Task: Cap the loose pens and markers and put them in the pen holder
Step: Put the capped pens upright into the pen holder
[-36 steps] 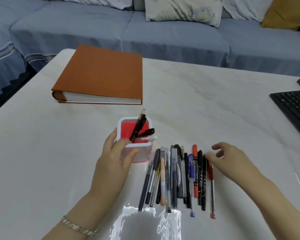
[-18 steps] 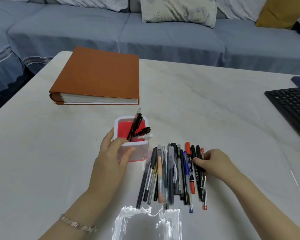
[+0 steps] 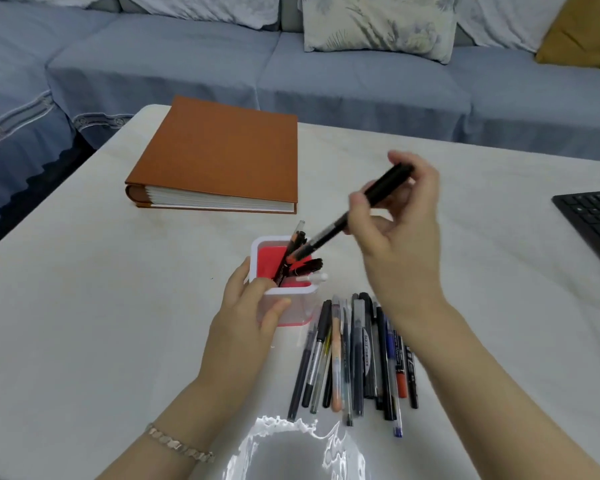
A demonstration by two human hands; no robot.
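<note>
A square pen holder (image 3: 293, 290), white-rimmed with a red inside, stands on the table with a few pens in it. My left hand (image 3: 246, 313) grips its near left side. My right hand (image 3: 400, 223) is raised above and to the right of the holder, shut on a black pen (image 3: 340, 223). The pen slants down to the left, its red-marked lower end just inside the holder's opening. A row of several loose pens and markers (image 3: 357, 355) lies on the table in front of the holder, partly under my right forearm.
An orange-brown album (image 3: 222, 157) lies at the back left of the white table (image 3: 101, 306). A black keyboard (image 3: 593, 223) sits at the right edge. A blue sofa with cushions runs behind the table. A shiny patch (image 3: 291, 448) reflects light at the near edge.
My right hand picked a black pen out of the right end of the row, lifted it and swung it left over the holder. My left hand stayed on the holder.
</note>
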